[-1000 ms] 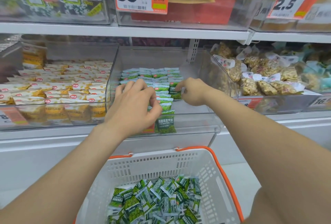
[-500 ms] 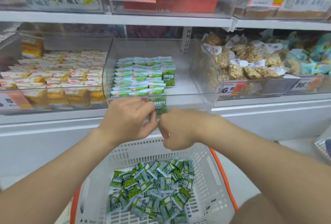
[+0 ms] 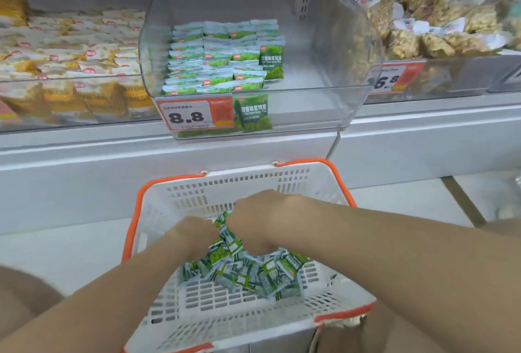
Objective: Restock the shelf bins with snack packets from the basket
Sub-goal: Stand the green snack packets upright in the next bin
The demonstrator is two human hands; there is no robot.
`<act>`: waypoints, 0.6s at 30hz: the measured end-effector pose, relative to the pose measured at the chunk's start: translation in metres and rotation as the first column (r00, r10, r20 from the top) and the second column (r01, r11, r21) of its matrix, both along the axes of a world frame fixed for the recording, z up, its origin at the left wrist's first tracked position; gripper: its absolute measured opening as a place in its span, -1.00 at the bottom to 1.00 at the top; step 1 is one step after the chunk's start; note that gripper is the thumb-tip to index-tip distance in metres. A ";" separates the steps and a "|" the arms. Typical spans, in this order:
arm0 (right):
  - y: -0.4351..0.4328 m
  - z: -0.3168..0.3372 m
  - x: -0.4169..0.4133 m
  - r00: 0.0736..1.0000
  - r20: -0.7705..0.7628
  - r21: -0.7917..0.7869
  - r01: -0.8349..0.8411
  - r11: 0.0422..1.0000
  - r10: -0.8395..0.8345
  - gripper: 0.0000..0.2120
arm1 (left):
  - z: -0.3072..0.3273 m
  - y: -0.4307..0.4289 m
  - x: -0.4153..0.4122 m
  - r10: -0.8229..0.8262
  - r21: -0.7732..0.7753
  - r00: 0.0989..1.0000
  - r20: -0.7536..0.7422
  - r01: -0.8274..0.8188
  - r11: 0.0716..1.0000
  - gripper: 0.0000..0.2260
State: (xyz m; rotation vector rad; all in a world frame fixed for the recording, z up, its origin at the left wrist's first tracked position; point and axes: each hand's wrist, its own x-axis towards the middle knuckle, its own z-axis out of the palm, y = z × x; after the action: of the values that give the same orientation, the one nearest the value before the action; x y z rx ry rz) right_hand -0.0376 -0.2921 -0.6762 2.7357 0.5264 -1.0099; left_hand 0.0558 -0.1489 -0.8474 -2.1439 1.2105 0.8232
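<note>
Head view: left hand [image 3: 194, 235] and right hand [image 3: 262, 220] both down in basket [image 3: 225, 183], backs up, fingers buried in packets [image 3: 248, 271]; grip cannot be told. Stocked rows [image 3: 217, 53] fill bin [image 3: 324, 51] left side. Bin on white shelf [image 3: 84, 152], price tag [image 3: 186, 115] at front edge.

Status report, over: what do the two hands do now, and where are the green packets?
Left hand and right hand both down in basket, among green packets; grip hidden. Middle bin part filled. Nothing blocks the bin.
</note>
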 end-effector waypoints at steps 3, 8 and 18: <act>0.003 -0.005 0.009 0.999 0.026 0.013 -0.026 1.000 0.026 -0.69 | -0.019 0.004 -0.004 0.040 0.091 0.994 -0.102 -0.031 0.995 -0.45; 0.004 -0.012 0.021 0.999 -0.004 0.019 -0.050 0.999 0.050 -0.66 | -0.028 -0.002 -0.003 0.202 0.182 0.956 -0.215 -0.164 0.970 -0.27; 0.001 -0.016 0.030 0.998 -0.040 -0.020 -0.059 0.998 0.058 -0.78 | -0.058 -0.007 0.003 0.235 0.018 0.957 -0.168 -0.236 0.972 -0.89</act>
State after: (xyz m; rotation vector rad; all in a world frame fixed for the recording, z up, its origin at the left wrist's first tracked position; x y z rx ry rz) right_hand -0.0072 -0.2912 -0.6923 2.6702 0.5943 -1.0516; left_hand 0.0586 -0.1555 -0.9055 -2.2884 1.0471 1.1262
